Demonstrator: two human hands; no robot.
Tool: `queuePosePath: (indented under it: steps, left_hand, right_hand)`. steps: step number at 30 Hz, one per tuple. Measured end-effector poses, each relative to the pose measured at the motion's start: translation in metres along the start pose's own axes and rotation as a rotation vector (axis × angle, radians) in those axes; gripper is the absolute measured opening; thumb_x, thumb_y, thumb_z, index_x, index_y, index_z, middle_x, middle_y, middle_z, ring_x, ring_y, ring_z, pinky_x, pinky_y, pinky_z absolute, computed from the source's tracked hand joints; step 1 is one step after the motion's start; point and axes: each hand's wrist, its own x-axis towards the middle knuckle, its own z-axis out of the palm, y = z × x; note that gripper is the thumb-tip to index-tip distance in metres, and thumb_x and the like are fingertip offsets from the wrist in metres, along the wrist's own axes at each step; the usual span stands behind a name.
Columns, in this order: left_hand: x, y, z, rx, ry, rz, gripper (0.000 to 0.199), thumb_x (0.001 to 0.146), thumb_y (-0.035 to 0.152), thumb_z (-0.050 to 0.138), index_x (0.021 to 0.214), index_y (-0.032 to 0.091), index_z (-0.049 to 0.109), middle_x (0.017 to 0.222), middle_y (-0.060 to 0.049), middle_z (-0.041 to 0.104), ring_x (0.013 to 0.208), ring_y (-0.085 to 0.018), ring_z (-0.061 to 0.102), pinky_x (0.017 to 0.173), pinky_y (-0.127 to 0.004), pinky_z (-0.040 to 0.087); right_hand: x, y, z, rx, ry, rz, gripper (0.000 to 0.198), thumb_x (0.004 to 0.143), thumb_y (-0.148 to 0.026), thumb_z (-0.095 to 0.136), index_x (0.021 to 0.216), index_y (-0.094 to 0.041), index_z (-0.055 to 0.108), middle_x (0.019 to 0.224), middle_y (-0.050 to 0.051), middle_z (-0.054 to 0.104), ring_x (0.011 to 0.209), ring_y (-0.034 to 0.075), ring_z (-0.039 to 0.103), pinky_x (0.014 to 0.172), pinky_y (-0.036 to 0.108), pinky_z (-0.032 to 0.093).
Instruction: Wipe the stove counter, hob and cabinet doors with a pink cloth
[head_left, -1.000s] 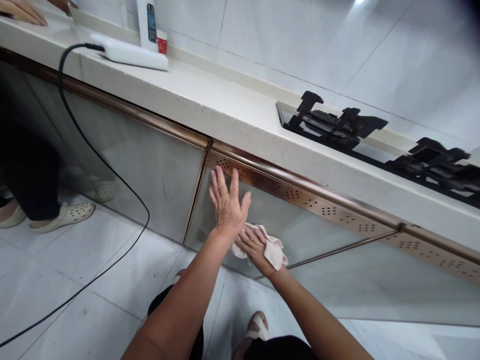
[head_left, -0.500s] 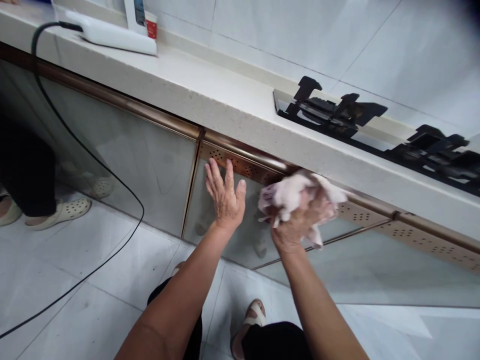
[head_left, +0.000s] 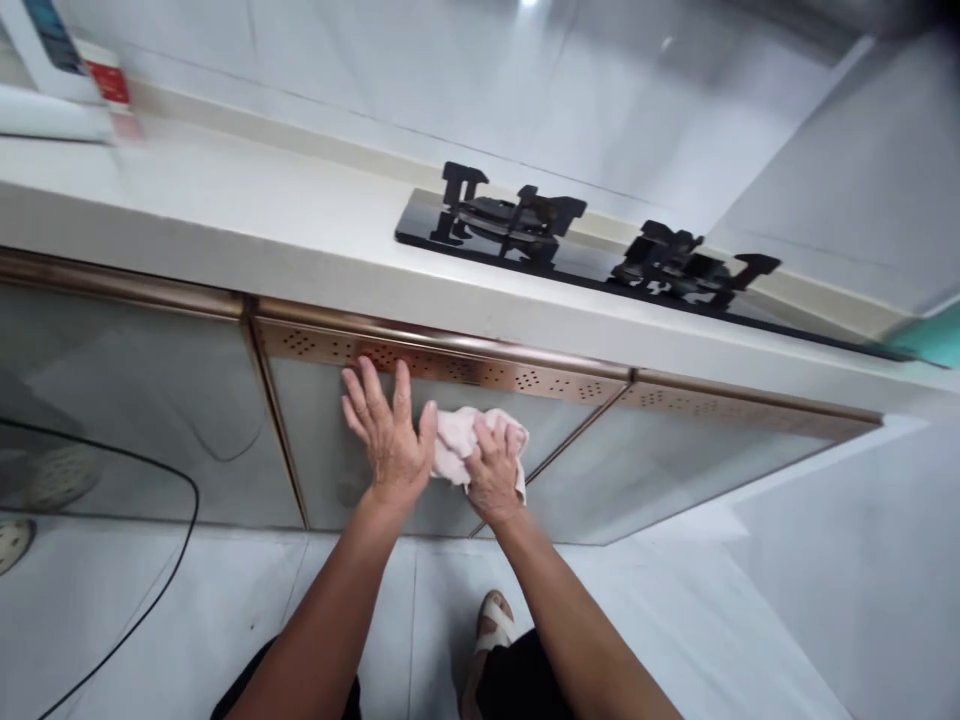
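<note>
The cloth (head_left: 454,440) is on the middle cabinet door (head_left: 450,510), below the perforated strip (head_left: 450,367), and lies under the right hand (head_left: 495,470). The cloth appears light, soft and limp; it is not fragile and probably folds or bunches under sideways pressure. The best hold is over its middle, with the fingers bent across the folds. The smooth door likely gives little resistance to a damp cloth; whether the cloth is damp cannot be told. The right hand holds the cloth against the door, fingers bent and slightly parted; whether the thumb pinches it from behind cannot be told. The left hand (head_left: 390,445) is empty, fingers spread, fingertips at the perforated strip. Compared with the frame half a second earlier, the cloth is lower and flatter; there it is a blurred bunch up at the strip and rail. The left hand is farther right along the strip, away from the door seam. The view is shifted right, bringing the cabinet's far end into sight beneath the stove (head_left: 517,230).
</note>
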Motion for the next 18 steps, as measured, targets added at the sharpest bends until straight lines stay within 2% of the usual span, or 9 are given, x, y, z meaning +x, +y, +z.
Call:
queuePosePath:
  steps: [3,5,6,8,11,14,16,18]
  left_hand:
    - [0.000,0.006,0.001,-0.044,0.012,0.083,0.065,0.101,0.028,0.056,0.163,0.024,0.037,0.176,-0.013,0.005,0.162,-0.039,0.000,0.125,-0.068,0.011]
    - [-0.006,0.012,0.007,-0.063,-0.007,0.150,0.062,0.101,0.028,0.055,0.161,0.024,0.040,0.175,-0.013,0.010,0.162,-0.038,0.002,0.126,-0.067,0.010]
    - [-0.010,0.015,0.011,-0.065,-0.031,0.183,0.061,0.101,0.027,0.054,0.160,0.024,0.042,0.175,-0.013,0.013,0.162,-0.037,0.003,0.126,-0.066,0.010]
    - [-0.019,0.022,0.021,-0.059,-0.104,0.243,0.058,0.100,0.026,0.054,0.158,0.023,0.046,0.174,-0.014,0.018,0.162,-0.036,0.004,0.126,-0.066,0.011]
    - [-0.032,0.027,0.036,-0.032,-0.192,0.271,0.060,0.098,0.022,0.052,0.158,0.018,0.046,0.172,-0.017,0.022,0.162,-0.036,0.003,0.127,-0.065,0.012]
    - [-0.037,0.026,0.042,-0.002,-0.207,0.251,0.065,0.097,0.023,0.056,0.160,0.015,0.042,0.171,-0.019,0.022,0.162,-0.037,0.000,0.126,-0.066,0.011]
    - [-0.036,0.025,0.040,0.019,-0.215,0.248,0.065,0.097,0.026,0.059,0.159,0.017,0.043,0.172,-0.018,0.021,0.162,-0.038,0.000,0.126,-0.068,0.011]
    - [-0.035,0.024,0.036,0.046,-0.227,0.253,0.063,0.098,0.027,0.059,0.159,0.019,0.044,0.172,-0.019,0.019,0.162,-0.039,0.001,0.125,-0.069,0.012]
  right_hand:
    - [0.019,0.029,-0.021,-0.052,0.223,0.292,0.064,0.095,-0.034,0.052,0.156,-0.020,0.036,0.159,0.022,0.035,0.151,0.041,0.030,0.114,0.073,0.032]
    - [0.031,0.036,-0.031,-0.024,0.351,0.456,0.071,0.097,-0.037,0.048,0.161,-0.018,0.025,0.161,0.024,0.028,0.151,0.041,0.029,0.114,0.073,0.032]
    - [0.036,0.036,-0.034,-0.008,0.379,0.504,0.073,0.098,-0.037,0.046,0.163,-0.017,0.021,0.163,0.024,0.024,0.152,0.041,0.027,0.115,0.074,0.030]
    - [0.044,0.026,-0.037,0.004,0.359,0.515,0.075,0.099,-0.039,0.043,0.165,-0.015,0.016,0.165,0.025,0.020,0.155,0.042,0.020,0.117,0.076,0.026]
    - [0.047,0.011,-0.032,0.004,0.253,0.415,0.074,0.098,-0.040,0.047,0.164,-0.017,0.020,0.165,0.024,0.021,0.156,0.042,0.015,0.116,0.076,0.026]
    - [0.042,0.019,-0.025,0.017,0.236,0.350,0.062,0.096,-0.034,0.050,0.155,-0.020,0.037,0.164,0.022,0.026,0.157,0.042,0.016,0.117,0.073,0.029]
    - [0.034,0.041,-0.024,0.058,0.248,0.449,0.055,0.093,-0.036,0.054,0.145,-0.020,0.047,0.159,0.021,0.035,0.155,0.041,0.021,0.117,0.072,0.029]
    - [0.022,0.068,-0.025,0.117,0.286,0.708,0.057,0.090,-0.041,0.055,0.142,-0.017,0.050,0.151,0.021,0.044,0.151,0.039,0.030,0.116,0.068,0.034]
